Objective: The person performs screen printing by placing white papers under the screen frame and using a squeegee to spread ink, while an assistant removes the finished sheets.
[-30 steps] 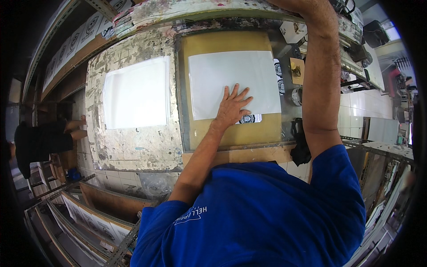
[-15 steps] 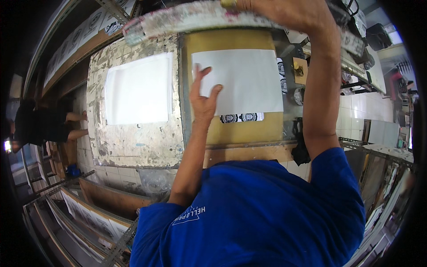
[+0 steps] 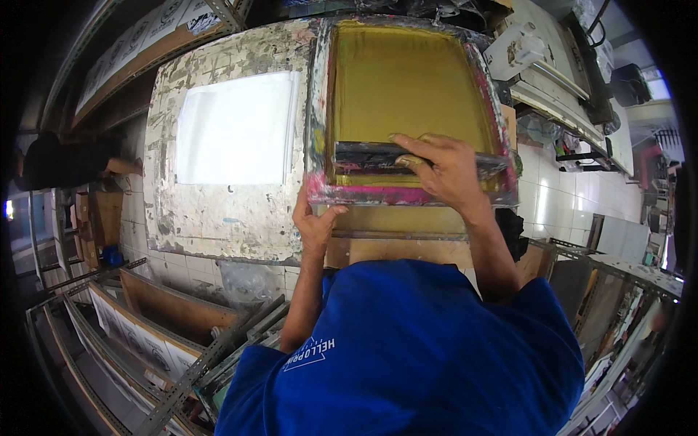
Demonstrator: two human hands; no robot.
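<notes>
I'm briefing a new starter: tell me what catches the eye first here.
First, the yellow-mesh printing screen in its paint-smeared frame, lying flat at centre, with the right hand pressing a dark squeegee blade across its near end. The left hand touches the frame's pink-stained near corner. Left of it, a stack of white sheets lies on the paint-crusted table.

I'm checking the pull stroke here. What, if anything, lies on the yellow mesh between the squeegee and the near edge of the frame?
Nothing visible does. The right hand rests on the squeegee, and only a bare strip of yellow mesh lies before the pink-stained frame, whose near corner the left hand touches.
</notes>
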